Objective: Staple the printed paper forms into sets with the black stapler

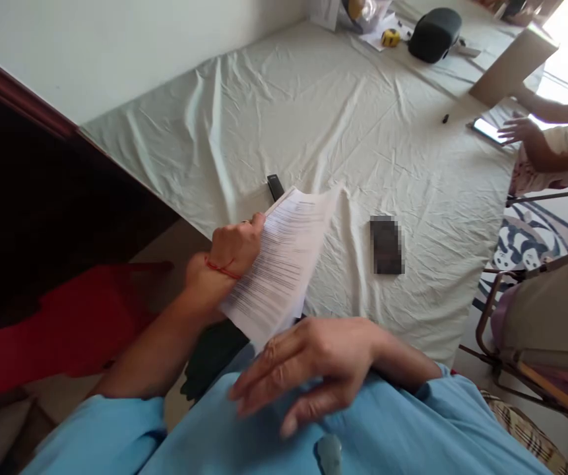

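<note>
My left hand [237, 247], with a red string bracelet at its wrist, is closed around the left edge of a stack of printed paper sheets [288, 251]. The sheets are tilted over the near edge of the table, and their right side curls up. Close to my body, my right hand [313, 363] hovers below the paper's lower corner with its fingers stretched out and nothing in them. Just beyond the paper lies a small black object [274, 187], partly covered by it. A dark rectangular item [387, 245], blurred out, rests on the cloth to the right.
A pale wrinkled cloth [284, 112] covers the table. Toward the back are a yellow tape measure [390, 37] and a black case [435, 34]. Another person's hand [526, 132] is by a phone [486, 130] near a cardboard box [514, 66]. A folding chair [541, 323] stands at right.
</note>
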A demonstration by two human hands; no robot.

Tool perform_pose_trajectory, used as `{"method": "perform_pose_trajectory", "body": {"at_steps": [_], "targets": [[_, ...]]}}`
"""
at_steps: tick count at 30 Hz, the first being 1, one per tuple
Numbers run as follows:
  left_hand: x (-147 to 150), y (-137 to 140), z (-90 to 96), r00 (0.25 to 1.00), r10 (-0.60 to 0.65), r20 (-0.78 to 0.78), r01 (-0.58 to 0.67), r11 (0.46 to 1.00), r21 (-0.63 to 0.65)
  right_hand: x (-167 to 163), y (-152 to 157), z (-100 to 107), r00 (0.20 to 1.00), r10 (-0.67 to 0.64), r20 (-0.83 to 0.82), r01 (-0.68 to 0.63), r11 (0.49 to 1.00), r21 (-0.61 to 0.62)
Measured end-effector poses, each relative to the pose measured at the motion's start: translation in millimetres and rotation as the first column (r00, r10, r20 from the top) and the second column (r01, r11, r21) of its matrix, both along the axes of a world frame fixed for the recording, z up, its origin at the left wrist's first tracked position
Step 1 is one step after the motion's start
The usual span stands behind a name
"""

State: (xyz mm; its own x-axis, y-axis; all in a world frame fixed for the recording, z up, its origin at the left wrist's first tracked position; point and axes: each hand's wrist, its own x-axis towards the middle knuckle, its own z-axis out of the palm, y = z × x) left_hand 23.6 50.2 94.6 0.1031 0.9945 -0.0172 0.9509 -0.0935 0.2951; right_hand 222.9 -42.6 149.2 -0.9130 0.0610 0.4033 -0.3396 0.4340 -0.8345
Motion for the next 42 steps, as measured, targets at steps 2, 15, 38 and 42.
{"method": "perform_pose_trajectory", "body": {"at_steps": [2,15,38,42], "targets": [[-3,-3,-0.3,0.993,-0.033,-0.111,0.034,0.999,-0.001,-1,-9,15,0.995,-0.067,-0.069,0.074,0.993,0.095],[-22,-39,-3.3,0.779,-0.035,0.626,-0.067,0.988,0.138,36,45,-72,0.213,-0.957,0.197,0.882,0.275,0.383],[17,-48,-52.2,0.175,0.242,0.954,-0.019,0.970,-0.242,66,63,-106,-0.118,-0.936,0.331,0.993,-0.110,0.041],[21,-51,-46.1,0.213,0.218,0.953,0.057,0.970,-0.235,56,79,-72,-0.139,-0.989,-0.040,0.855,-0.140,0.499]]}}
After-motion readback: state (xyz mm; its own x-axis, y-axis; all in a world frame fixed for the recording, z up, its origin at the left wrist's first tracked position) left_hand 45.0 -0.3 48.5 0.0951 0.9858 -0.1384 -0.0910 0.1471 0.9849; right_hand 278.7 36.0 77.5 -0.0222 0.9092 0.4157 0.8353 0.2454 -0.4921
